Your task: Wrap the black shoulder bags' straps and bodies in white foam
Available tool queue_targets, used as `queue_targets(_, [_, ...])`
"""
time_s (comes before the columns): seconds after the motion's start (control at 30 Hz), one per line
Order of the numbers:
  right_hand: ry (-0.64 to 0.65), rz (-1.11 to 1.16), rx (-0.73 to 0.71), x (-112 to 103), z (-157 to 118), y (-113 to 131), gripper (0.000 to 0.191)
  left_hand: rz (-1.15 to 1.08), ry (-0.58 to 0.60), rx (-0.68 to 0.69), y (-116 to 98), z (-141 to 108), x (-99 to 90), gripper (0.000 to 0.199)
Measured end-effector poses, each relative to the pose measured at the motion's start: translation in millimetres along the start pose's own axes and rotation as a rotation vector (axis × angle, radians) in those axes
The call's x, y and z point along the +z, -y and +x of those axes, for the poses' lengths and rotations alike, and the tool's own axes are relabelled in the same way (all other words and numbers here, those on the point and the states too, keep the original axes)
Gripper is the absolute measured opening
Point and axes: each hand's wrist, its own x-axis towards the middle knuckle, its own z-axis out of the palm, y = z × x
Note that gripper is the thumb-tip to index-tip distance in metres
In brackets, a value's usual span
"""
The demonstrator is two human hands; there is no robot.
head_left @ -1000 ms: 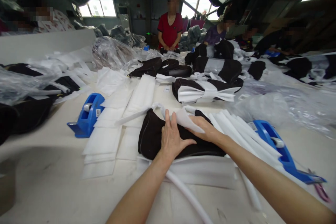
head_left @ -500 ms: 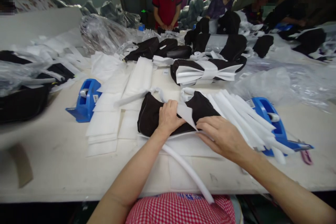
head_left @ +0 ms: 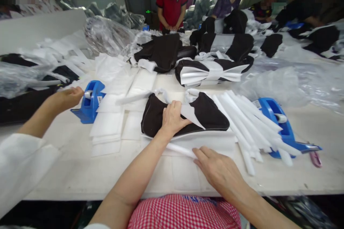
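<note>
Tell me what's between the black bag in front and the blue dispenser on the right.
A fanned-out pile of white rolls lies between the black bag and the blue dispenser, as the head view shows.

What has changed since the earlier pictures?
The right hand drew back from the black bag toward the body; its grip is now on the white tube. Another person's hand came in from the left, beside the blue dispenser. A black piece newly shows farther back. The left hand stayed on the bag.
</note>
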Motion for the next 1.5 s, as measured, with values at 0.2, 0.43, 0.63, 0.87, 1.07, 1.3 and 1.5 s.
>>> queue_targets(0.2, [-0.320,-0.165,-0.040,-6,28,-19,0.019,-0.011,-0.006,0.003,1,0,1.0,0.053])
queue_targets(0.43, [-0.533,-0.130,-0.209,5,38,-21,0.028,-0.028,0.003,0.014,3,1,3.3,0.050])
queue_targets(0.63, [-0.427,-0.068,-0.128,13,55,-33,0.014,-0.086,0.058,0.013,3,3,-4.5,0.053])
queue_targets(0.87, [-0.418,-0.018,0.014,24,61,-37,0.007,-0.172,0.091,0.180,18,-4,-20.4,0.032])
queue_targets(1.07, [-0.447,0.027,0.029,27,61,-36,0.006,-0.236,0.138,0.577,40,-19,-31.7,0.025])
queue_targets(1.3, [-0.462,0.281,0.120,28,61,-42,0.020,-0.024,0.191,0.822,50,-24,-45.2,0.007])
queue_targets(1.5, [-0.577,0.270,0.040,38,54,-47,0.033,0.013,0.137,0.906,54,-28,-36.9,0.023])
